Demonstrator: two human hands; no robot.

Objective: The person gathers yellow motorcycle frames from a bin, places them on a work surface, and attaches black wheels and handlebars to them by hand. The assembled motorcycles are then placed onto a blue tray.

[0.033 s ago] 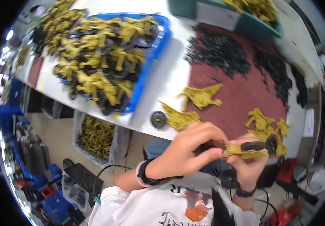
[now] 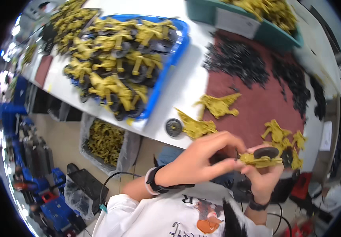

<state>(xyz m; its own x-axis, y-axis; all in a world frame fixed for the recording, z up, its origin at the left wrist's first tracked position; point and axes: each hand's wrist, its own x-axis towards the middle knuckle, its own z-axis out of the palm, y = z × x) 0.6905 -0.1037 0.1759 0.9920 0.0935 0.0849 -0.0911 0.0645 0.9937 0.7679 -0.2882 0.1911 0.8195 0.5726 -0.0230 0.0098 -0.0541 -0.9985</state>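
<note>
My right hand [image 2: 263, 178] grips a yellow plastic toy body [image 2: 253, 159] with a black wheel [image 2: 266, 152] on its upper side. My left hand [image 2: 212, 155] reaches across from the left, its thumb and fingers pinched at the toy's left end. A small dark piece [image 2: 237, 154] shows at those fingertips; its exact shape is too small to tell. Left of the hands, two loose yellow toy bodies lie at the mat's edge, one nearer [image 2: 196, 125] and one farther [image 2: 219, 105]. A loose black wheel [image 2: 174, 127] lies beside the nearer one.
A blue tray [image 2: 166, 73] heaped with wheeled yellow toys stands left on the white table. Small black parts [image 2: 237, 59] are piled on the brown mat [image 2: 243, 116]. More yellow pieces [image 2: 277, 132] lie right. A green bin [image 2: 202, 12] stands behind; a lined bin [image 2: 133, 154] is below left.
The whole view has shifted slightly, so table things appear a little farther right and lower. The hands keep their grip, with the toy turned very slightly.
</note>
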